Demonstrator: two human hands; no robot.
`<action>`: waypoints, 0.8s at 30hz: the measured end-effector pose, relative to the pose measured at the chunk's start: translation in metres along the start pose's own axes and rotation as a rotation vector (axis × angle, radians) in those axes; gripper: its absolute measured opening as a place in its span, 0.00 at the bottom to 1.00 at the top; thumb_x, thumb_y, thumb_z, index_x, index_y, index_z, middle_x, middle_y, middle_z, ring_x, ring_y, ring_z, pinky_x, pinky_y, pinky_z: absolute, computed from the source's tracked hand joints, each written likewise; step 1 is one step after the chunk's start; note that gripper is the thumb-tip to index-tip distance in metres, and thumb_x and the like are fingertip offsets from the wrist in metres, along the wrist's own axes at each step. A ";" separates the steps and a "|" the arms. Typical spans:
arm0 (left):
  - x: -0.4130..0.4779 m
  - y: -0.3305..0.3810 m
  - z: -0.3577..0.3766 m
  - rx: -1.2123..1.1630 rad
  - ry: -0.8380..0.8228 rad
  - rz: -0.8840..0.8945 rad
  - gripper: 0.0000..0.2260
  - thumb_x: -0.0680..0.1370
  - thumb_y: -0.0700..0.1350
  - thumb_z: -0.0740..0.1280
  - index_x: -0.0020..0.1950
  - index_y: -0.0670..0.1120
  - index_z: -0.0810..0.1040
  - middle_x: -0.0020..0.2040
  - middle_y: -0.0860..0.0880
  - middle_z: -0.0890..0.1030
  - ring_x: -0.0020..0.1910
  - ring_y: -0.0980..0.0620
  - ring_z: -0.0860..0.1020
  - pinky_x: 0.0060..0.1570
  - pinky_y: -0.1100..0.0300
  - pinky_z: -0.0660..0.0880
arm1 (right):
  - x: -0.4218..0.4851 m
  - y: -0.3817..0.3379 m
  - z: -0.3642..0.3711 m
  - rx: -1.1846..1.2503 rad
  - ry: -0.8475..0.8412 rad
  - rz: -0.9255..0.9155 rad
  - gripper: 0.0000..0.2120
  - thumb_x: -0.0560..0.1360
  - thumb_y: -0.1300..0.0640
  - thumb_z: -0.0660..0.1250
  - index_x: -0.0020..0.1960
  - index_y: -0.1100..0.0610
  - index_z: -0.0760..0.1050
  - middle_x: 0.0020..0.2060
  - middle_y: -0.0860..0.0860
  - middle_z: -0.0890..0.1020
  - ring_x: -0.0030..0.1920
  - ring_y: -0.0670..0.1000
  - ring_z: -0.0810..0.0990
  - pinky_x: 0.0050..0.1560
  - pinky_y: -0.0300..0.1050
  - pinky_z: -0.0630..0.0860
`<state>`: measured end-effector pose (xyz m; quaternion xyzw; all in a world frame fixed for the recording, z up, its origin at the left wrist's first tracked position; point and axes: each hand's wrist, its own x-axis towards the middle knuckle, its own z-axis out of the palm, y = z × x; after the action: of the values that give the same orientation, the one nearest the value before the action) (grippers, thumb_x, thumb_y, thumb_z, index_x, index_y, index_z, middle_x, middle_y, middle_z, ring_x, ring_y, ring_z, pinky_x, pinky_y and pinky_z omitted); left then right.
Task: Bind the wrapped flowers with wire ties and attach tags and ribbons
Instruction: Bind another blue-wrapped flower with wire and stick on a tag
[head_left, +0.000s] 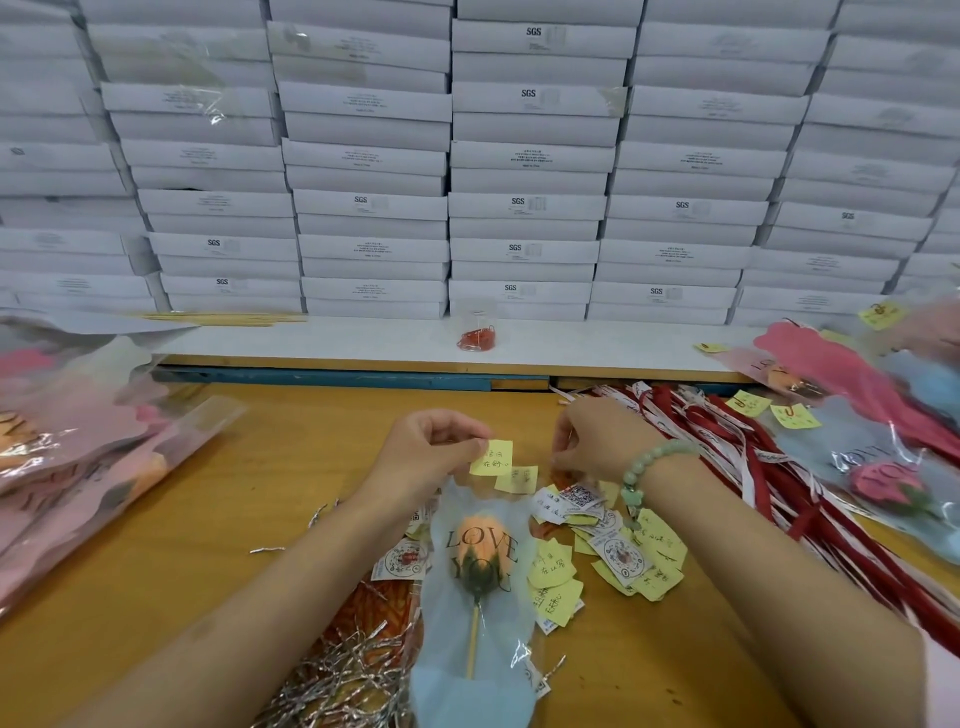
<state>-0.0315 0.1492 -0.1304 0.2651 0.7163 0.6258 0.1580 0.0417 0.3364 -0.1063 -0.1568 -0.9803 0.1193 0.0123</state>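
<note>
A wrapped orange flower (480, 551) in a clear "LOVE YOU" sleeve with pale blue paper lies lengthwise between my forearms. My left hand (431, 449) pinches a yellow handwritten tag (492, 458) at the top edge of the sleeve. My right hand (592, 441) is curled, fingertips down among the loose tags on the table; what it holds is hidden. A heap of yellow and white QR tags (608, 551) lies right of the flower. Silver wire ties (337, 675) pile up at the lower left. Red and white ribbons (753, 467) spread to the right.
Wrapped pink flowers (78, 441) are stacked at the left, finished tagged ones (872, 415) at the right. A small bag of red clips (477, 332) sits on the white ledge. Stacked white boxes (519, 156) wall off the back.
</note>
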 end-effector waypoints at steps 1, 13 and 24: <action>0.000 0.000 0.000 -0.001 -0.002 0.000 0.05 0.75 0.36 0.71 0.46 0.45 0.84 0.33 0.55 0.83 0.30 0.63 0.78 0.32 0.72 0.73 | -0.001 -0.001 -0.001 -0.004 -0.018 0.001 0.06 0.74 0.54 0.72 0.44 0.56 0.80 0.42 0.52 0.84 0.44 0.50 0.83 0.51 0.45 0.80; -0.001 0.000 0.000 -0.012 -0.012 0.003 0.05 0.75 0.37 0.71 0.46 0.46 0.85 0.34 0.53 0.83 0.31 0.62 0.78 0.33 0.71 0.74 | 0.000 -0.009 -0.004 0.008 0.000 -0.001 0.06 0.73 0.64 0.69 0.47 0.57 0.83 0.45 0.51 0.85 0.45 0.48 0.83 0.51 0.42 0.80; -0.002 0.002 0.001 -0.045 -0.052 0.022 0.05 0.75 0.36 0.72 0.47 0.44 0.85 0.34 0.52 0.84 0.29 0.60 0.77 0.30 0.70 0.73 | -0.003 -0.008 -0.014 0.989 0.033 -0.070 0.02 0.76 0.59 0.70 0.46 0.57 0.81 0.39 0.50 0.87 0.39 0.44 0.85 0.36 0.35 0.80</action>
<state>-0.0292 0.1485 -0.1291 0.2858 0.6948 0.6362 0.1757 0.0429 0.3314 -0.0911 -0.1008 -0.8108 0.5670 0.1047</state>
